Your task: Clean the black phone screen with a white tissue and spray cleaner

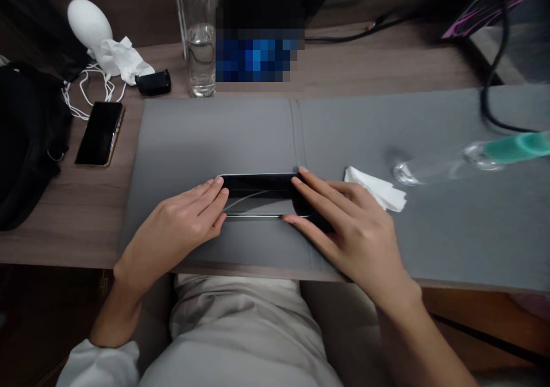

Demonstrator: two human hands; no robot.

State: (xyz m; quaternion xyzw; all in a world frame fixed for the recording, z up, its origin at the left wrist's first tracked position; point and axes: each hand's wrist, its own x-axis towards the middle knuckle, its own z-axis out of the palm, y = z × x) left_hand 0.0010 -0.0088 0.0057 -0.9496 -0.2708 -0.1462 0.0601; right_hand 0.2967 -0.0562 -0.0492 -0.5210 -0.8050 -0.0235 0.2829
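A dark-screened smartphone (pixel 262 195) lies sideways on the grey desk mat (pixel 215 135), its glossy face up with a pale curved reflection. Around its left end are the fingers of my left hand (pixel 183 218), fingertips on the top corner and thumb at the near edge. My right hand (pixel 352 221) grips the other end, its fingertips at the far edge and thumb along the near edge. Just beyond my right hand is a folded white tissue (pixel 376 189).
A clear bottle with a green top (pixel 455 160) lies on the mat's right side. At the back stands a glass water bottle (pixel 201 54). Leftward are another phone (pixel 99 135), a small black object (pixel 153 82), a white device (pixel 90 23) with cables and a black bag (pixel 30 146).
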